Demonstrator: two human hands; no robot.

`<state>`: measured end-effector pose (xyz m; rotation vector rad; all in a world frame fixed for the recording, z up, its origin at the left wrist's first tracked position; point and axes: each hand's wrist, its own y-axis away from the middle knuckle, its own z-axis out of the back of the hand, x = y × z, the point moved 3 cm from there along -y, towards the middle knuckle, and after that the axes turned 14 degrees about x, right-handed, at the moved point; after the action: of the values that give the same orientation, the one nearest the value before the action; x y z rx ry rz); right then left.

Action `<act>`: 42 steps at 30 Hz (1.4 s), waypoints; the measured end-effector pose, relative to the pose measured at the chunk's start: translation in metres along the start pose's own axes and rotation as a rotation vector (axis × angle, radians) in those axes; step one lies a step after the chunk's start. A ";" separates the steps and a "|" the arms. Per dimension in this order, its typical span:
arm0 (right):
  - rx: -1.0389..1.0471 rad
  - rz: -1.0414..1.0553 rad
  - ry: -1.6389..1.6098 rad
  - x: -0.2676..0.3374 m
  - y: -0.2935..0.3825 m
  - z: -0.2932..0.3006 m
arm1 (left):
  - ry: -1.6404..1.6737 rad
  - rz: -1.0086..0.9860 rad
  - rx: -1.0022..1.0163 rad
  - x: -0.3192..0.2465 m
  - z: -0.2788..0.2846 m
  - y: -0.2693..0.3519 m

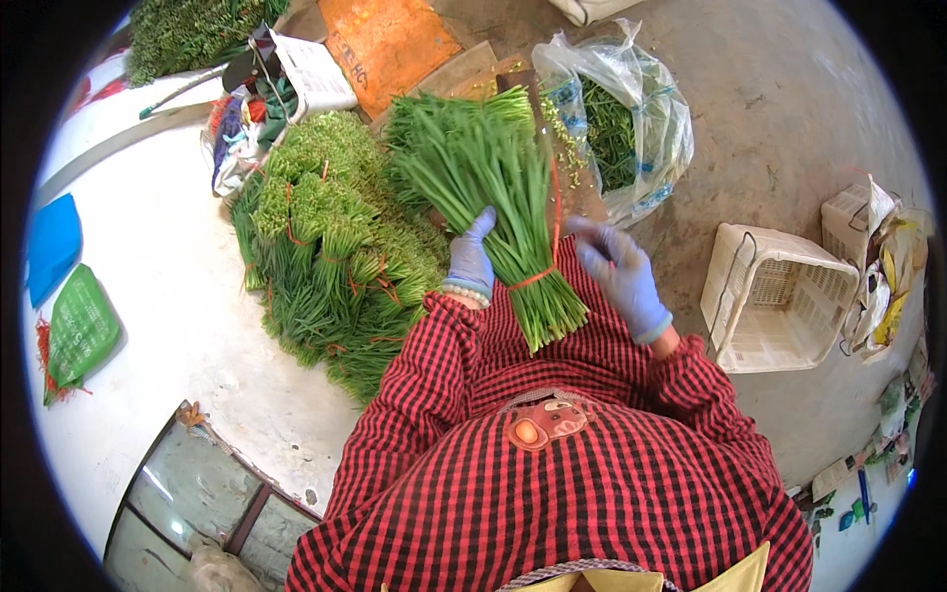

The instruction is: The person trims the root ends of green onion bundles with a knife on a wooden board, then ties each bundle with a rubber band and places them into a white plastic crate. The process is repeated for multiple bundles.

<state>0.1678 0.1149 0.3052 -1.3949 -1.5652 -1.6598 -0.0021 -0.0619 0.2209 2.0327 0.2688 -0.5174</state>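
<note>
My left hand [473, 255], in a thin bluish-purple glove, holds a large bunch of long green stalks [510, 200], thumb on top. A red tie [533, 277] circles the bunch near its cut ends, and a loose length of it runs up along the right side. My right hand [618, 266], gloved too and slightly blurred, is raised just right of the tie with its fingers apart; nothing shows in it. The upper part of the bunch lies over more green stalks [410, 126] on a brown board [581, 189].
Red-tied bunches [318, 214] are piled at the left. A clear plastic bag [666, 133] of greens stands beyond the board. An empty white plastic crate [777, 296] lies at the right. A white basket [314, 78] with cloths and an orange sheet [392, 44] are at the top.
</note>
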 end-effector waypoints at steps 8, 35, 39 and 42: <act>0.302 0.209 1.214 0.109 0.067 -0.017 | 0.039 -0.156 -0.107 -0.042 -0.048 0.028; 0.282 0.729 1.622 0.228 0.083 -0.145 | 0.694 -0.582 -0.038 -0.135 -0.020 0.167; 0.619 0.436 0.432 0.229 0.094 -0.110 | 0.734 -0.635 0.013 -0.137 -0.019 0.171; 0.375 0.521 0.364 0.252 0.104 -0.030 | 0.819 -0.585 -0.091 -0.137 -0.013 0.173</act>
<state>0.1510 0.1367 0.5786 -1.1027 -1.1095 -1.1537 -0.0515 -0.1328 0.4245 1.9666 1.3734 0.0237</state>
